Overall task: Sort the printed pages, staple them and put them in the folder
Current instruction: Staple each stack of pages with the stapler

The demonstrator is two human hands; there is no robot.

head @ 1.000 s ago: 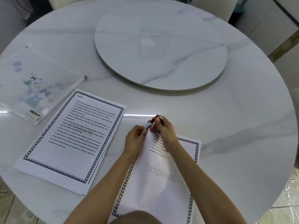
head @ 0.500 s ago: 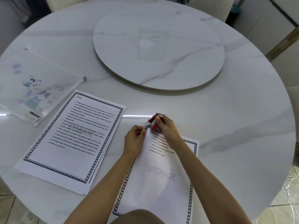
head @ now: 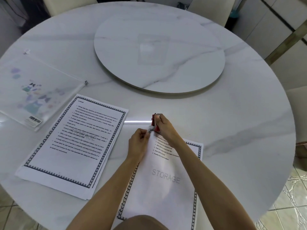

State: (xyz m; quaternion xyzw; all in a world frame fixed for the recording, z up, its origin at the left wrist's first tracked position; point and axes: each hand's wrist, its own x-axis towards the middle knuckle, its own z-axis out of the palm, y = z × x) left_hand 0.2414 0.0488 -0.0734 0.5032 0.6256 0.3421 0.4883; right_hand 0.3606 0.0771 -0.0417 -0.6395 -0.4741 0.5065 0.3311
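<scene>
Your right hand is wrapped around the small red stapler, which points away from you, right at the top corner of the white bordered paper sheets. Your left hand pinches that same corner (just beside the stapler), so squeeze there.

Round white marble worktop, grey-veined. Round marble turntable at centre. Cream upholstered chairs at far rim. White gold-trimmed cabinets at right. Glossy beige tiled floor.
</scene>
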